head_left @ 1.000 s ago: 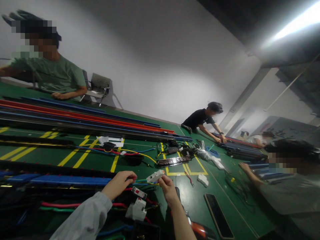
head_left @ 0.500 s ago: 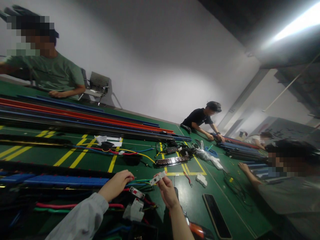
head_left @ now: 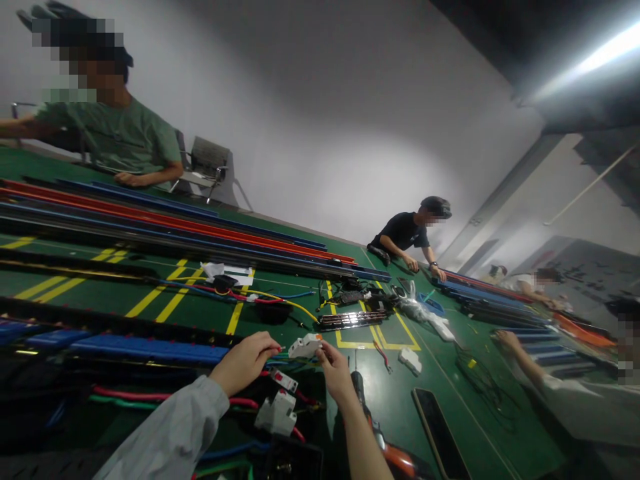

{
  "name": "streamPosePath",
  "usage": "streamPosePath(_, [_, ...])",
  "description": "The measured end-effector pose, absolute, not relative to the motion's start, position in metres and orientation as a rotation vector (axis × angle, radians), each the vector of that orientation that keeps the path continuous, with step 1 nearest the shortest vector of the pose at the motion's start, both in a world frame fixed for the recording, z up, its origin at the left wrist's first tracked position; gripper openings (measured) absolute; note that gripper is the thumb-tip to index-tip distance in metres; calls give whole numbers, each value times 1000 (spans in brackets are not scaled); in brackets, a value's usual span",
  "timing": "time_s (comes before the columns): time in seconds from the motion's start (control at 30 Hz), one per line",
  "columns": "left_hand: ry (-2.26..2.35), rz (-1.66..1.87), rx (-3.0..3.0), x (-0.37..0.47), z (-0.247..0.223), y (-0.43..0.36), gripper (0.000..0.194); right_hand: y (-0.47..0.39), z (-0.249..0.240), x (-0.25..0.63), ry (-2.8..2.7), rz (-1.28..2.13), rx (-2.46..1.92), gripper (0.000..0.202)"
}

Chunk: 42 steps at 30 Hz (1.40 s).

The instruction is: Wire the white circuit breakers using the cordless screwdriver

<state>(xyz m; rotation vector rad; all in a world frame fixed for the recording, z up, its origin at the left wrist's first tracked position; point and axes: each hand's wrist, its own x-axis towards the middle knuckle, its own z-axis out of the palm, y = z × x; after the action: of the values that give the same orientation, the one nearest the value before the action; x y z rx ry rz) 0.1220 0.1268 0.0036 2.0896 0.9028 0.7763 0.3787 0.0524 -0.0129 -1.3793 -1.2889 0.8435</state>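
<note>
Between my fingers and thumb, my right hand (head_left: 338, 379) grips a small white circuit breaker (head_left: 303, 346) with an orange patch at its right end. My left hand (head_left: 246, 363) is closed in a pinch on a red wire (head_left: 278, 348). The wire's tip points at the left end of the breaker; whether it touches cannot be made out. Below my hands lie a second breaker (head_left: 283, 380) with a red mark and a white breaker block (head_left: 278, 413) among red, green and blue wires.
A power screwdriver (head_left: 397, 459) and a phone (head_left: 440, 433) lie to the right. Another white piece (head_left: 411, 361), a coiled cable (head_left: 480, 380) and a plastic bag (head_left: 417, 308) are farther off. Long blue and orange rails (head_left: 210, 230) cross the green table. Co-workers sit around it.
The breaker in my right hand has turned, so its broad side now shows. My left hand has come nearer to it, with the red wire's tip now in sight. The whole view has shifted slightly.
</note>
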Motion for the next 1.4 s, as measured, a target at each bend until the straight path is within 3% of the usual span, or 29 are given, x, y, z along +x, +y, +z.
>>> streamPosePath(1.03, [1008,644,2182,121,0,127,26,57,-21,363,-1538,482,-1552,32])
streamPosePath(1.4, [897,614,2191,120,2,128,48,56,-22,360,-1549,437,-1514,29])
